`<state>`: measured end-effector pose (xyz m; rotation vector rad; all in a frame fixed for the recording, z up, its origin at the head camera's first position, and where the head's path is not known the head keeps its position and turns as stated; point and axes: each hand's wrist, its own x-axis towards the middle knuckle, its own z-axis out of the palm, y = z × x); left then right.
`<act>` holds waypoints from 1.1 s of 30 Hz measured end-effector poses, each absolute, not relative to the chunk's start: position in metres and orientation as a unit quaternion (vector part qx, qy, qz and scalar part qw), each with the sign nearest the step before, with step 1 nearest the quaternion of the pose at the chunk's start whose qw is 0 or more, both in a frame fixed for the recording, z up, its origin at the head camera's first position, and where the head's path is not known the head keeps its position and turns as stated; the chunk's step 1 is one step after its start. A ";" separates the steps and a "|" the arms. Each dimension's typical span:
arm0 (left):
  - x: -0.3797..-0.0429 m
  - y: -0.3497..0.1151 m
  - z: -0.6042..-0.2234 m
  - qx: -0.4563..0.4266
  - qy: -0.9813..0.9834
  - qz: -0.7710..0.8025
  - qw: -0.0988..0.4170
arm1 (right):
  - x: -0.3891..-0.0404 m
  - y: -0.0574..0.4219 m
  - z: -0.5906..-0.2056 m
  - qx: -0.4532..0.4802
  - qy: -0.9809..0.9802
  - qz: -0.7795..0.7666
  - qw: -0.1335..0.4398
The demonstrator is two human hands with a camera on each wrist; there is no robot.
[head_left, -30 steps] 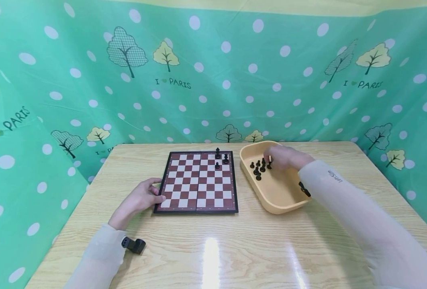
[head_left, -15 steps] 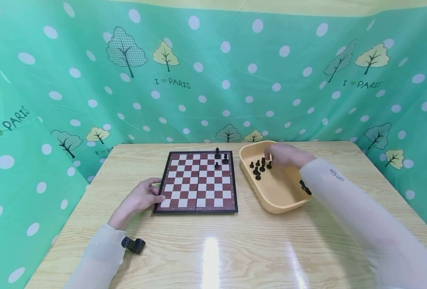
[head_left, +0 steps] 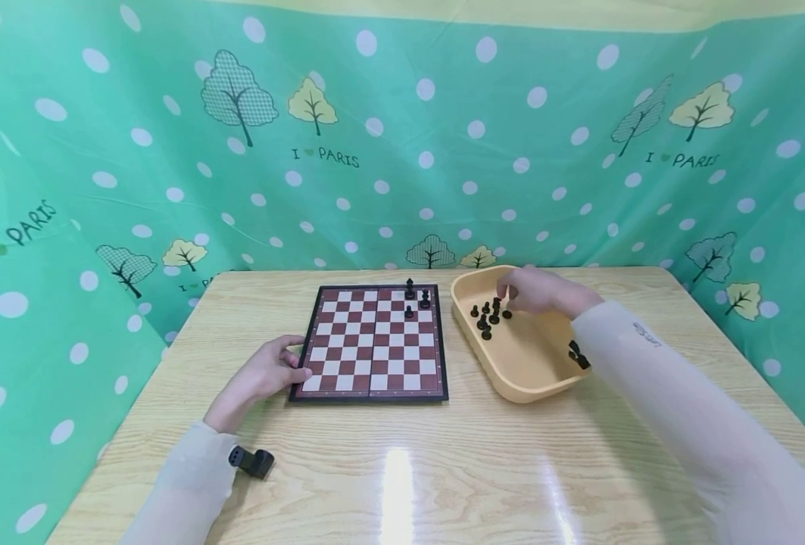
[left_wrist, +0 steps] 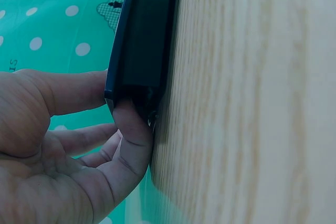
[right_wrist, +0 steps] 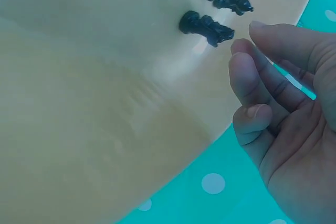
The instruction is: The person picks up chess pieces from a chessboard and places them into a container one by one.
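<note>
My left hand (head_left: 266,371) grips the left edge of the chessboard (head_left: 337,352). In the left wrist view the thumb lies over the board's edge (left_wrist: 142,35) and a bent finger is tucked beneath it. My right hand (head_left: 535,291) is over the far part of a yellow tray (head_left: 538,386). Its fingers are loosely bent and hold nothing. In the right wrist view the thumb and fingertips are just short of a black chess knight (right_wrist: 206,27), with a small gap between. Several other black chess pieces (head_left: 484,322) stand near it in the tray.
Three black chess pieces stand at the board's far right corner, among them a tall one (head_left: 410,290), a stout one (head_left: 425,300) and a pawn (head_left: 409,312). The wooden table (head_left: 320,484) ends at a green polka-dot cloth (head_left: 402,182).
My right hand has shifted slightly right and upward over the tray, with its fingers spread a little from the pieces. The left hand and the chessboard stay where they were.
</note>
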<state>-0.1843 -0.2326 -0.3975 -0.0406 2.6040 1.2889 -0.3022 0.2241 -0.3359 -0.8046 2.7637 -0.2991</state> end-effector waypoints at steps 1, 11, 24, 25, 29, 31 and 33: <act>-0.184 -0.233 -0.397 -0.013 0.890 0.441 0.117 | -0.301 0.224 -0.335 -0.277 0.947 -0.108 0.123; -0.184 -0.233 -0.398 -0.014 0.888 0.444 0.119 | -0.297 0.218 -0.328 -0.289 0.942 -0.127 0.110; -0.184 -0.233 -0.399 -0.012 0.891 0.439 0.116 | -0.287 0.198 -0.315 -0.297 0.942 -0.113 0.108; -0.184 -0.233 -0.399 -0.013 0.891 0.439 0.116 | -0.287 0.196 -0.315 -0.299 0.942 -0.113 0.106; -0.185 -0.233 -0.398 -0.016 0.891 0.438 0.117 | -0.287 0.190 -0.312 -0.303 0.939 -0.121 0.106; -0.185 -0.232 -0.398 -0.018 0.891 0.438 0.118 | -0.286 0.186 -0.310 -0.307 0.938 -0.125 0.106; -0.185 -0.232 -0.397 -0.020 0.890 0.439 0.119 | -0.286 0.183 -0.309 -0.311 0.936 -0.129 0.106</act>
